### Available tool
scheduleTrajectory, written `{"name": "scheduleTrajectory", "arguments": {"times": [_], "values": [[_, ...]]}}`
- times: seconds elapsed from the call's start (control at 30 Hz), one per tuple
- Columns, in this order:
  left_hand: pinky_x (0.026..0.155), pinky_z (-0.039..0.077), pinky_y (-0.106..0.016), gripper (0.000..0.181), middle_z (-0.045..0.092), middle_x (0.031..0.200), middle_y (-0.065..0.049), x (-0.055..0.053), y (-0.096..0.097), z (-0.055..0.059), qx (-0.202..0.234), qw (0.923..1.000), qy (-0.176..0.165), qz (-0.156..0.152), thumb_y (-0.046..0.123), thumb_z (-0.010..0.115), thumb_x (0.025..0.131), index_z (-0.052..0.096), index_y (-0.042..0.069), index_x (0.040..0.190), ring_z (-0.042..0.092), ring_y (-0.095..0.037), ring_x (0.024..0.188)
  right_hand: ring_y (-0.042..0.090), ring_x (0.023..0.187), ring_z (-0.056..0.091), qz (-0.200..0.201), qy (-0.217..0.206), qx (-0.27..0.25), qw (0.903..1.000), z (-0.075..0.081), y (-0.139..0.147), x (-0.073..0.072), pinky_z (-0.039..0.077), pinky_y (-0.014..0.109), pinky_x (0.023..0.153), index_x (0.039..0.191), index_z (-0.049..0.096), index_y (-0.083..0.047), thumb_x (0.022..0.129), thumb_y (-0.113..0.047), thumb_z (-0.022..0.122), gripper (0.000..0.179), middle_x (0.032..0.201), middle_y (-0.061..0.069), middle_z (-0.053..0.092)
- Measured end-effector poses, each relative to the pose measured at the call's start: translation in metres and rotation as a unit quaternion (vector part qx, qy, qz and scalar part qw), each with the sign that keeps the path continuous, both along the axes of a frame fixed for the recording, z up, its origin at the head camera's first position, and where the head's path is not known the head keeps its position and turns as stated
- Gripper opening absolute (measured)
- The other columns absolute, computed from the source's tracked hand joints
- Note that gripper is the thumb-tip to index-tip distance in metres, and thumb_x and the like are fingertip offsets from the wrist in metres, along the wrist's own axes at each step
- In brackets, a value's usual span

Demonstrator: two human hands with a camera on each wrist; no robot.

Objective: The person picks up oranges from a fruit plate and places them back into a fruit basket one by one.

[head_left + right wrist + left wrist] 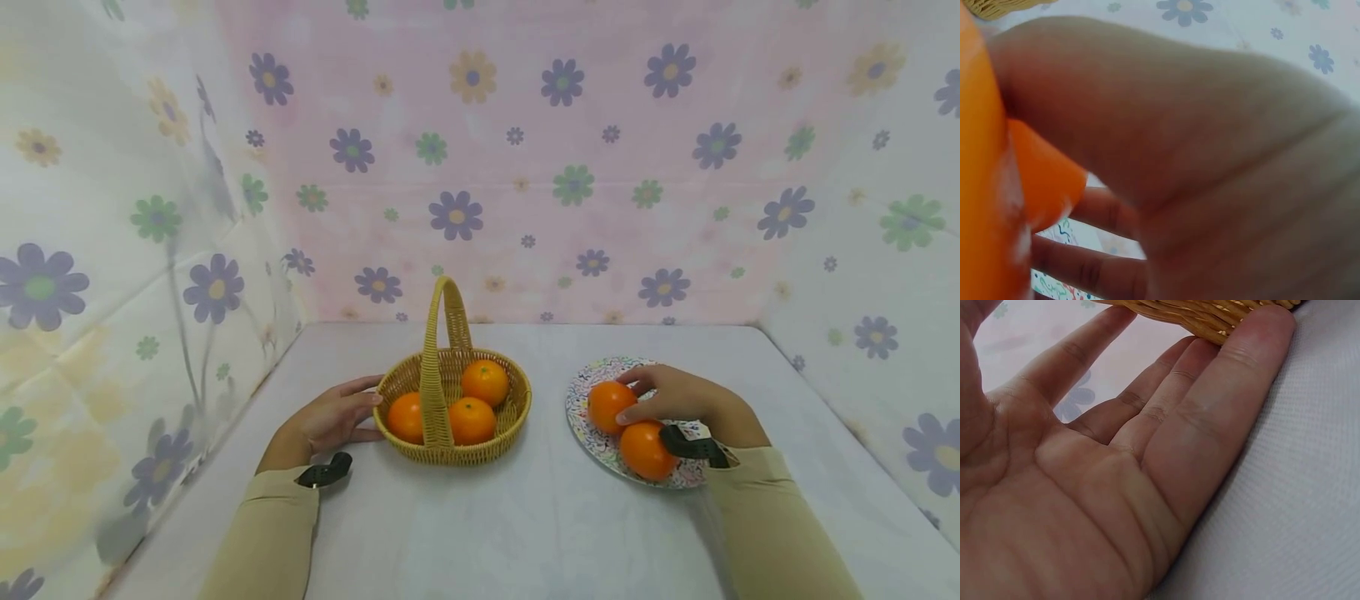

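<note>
A yellow woven basket (517, 421) with a tall arched handle stands left of centre, holding three oranges (485, 382). At its left side is my left hand (333, 417); in the left wrist view its fairly straight fingers (1210, 406) touch the basket's wickerwork (1191, 315). On a round, colourfully speckled plate (581, 417) to the right lie two oranges. My right hand (678, 396) grips the farther orange (609, 408) between thumb and fingers. The nearer orange (645, 452) sits beside it, close under the wrist, and fills the left edge of the right wrist view.
A white cloth (510, 533) covers the table. Flower-printed curtains (517, 108) enclose it at the back and on both sides. A black wrist strap piece (326, 471) juts from the left sleeve, and another (693, 446) from the right sleeve, over the nearer orange.
</note>
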State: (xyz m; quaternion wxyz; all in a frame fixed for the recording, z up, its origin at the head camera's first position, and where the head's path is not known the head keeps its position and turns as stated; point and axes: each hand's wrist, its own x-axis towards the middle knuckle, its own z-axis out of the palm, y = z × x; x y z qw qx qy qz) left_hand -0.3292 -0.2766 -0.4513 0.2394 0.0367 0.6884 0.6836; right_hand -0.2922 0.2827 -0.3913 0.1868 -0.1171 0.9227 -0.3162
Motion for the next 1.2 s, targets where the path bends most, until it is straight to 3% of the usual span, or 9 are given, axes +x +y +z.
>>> {"name": "scheduleTrajectory", "arguments": {"times": [0.37, 0.73, 0.93, 1.2], "values": [[0.101, 0.055, -0.056, 0.063, 0.039, 0.166, -0.008, 0.000, 0.001, 0.001, -0.005, 1.0000, -0.007, 0.004, 0.024, 0.064, 0.103, 0.038, 0.017, 0.160, 0.057, -0.018, 0.135, 0.030, 0.119, 0.058, -0.001, 0.011, 0.009, 0.9999, -0.002, -0.005, -0.003, 0.051, 0.059, 0.104, 0.143, 0.058, -0.004, 0.082, -0.048, 0.083, 0.079, 0.136, 0.014, 0.063], [0.102, 0.055, -0.056, 0.065, 0.038, 0.166, -0.009, 0.000, -0.001, 0.001, 0.001, 0.9999, 0.001, -0.012, 0.024, 0.062, 0.104, 0.034, 0.014, 0.162, 0.061, -0.015, 0.129, 0.028, 0.110, 0.061, -0.026, 0.028, 0.020, 0.9991, 0.000, -0.003, -0.002, 0.058, 0.052, 0.095, 0.142, 0.057, -0.006, 0.080, -0.051, 0.084, 0.082, 0.129, 0.015, 0.065], [0.102, 0.055, -0.057, 0.064, 0.039, 0.165, -0.010, 0.001, -0.001, 0.001, 0.006, 0.9998, 0.004, -0.017, 0.023, 0.061, 0.105, 0.033, 0.013, 0.162, 0.061, -0.016, 0.129, 0.032, 0.112, 0.059, -0.040, 0.061, 0.014, 0.9972, 0.005, -0.002, 0.000, 0.054, 0.059, 0.096, 0.138, 0.059, -0.010, 0.079, -0.053, 0.084, 0.078, 0.129, 0.016, 0.064], [0.102, 0.055, -0.056, 0.064, 0.037, 0.166, -0.010, 0.003, 0.000, 0.003, -0.003, 0.9999, 0.002, -0.011, 0.024, 0.062, 0.104, 0.034, 0.015, 0.162, 0.060, -0.015, 0.130, 0.032, 0.109, 0.060, -0.045, 0.097, -0.009, 0.9943, 0.013, 0.000, 0.002, 0.059, 0.050, 0.089, 0.138, 0.059, -0.012, 0.081, -0.049, 0.084, 0.072, 0.127, 0.017, 0.064]]}}
